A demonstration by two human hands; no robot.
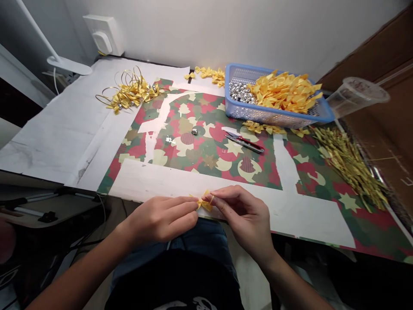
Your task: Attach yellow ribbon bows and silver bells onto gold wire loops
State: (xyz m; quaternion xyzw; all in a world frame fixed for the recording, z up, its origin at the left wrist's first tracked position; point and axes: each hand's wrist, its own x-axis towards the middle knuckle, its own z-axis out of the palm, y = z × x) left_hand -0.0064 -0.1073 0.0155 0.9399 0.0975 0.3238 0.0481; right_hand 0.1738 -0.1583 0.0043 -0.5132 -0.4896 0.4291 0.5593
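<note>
Both my hands meet at the table's near edge over a small yellow ribbon bow (204, 203). My left hand (163, 219) pinches the bow's left side with closed fingertips. From the right, my right hand (245, 215) pinches the same bow, fingers curled. Whether a thin gold wire is on the bow, I cannot tell. The bow sits just above the white strip along the front of the star-patterned sheet (206, 150).
A blue basket (277, 115) at the back right holds yellow bows and silver bells. Red-handled snips (245, 142) lie mid-table, with a loose silver bell (194, 131) to their left. Gold twist ties (350, 161) lie at right, finished bows with wire loops (130, 92) at back left, a plastic cup (356, 95) at far right.
</note>
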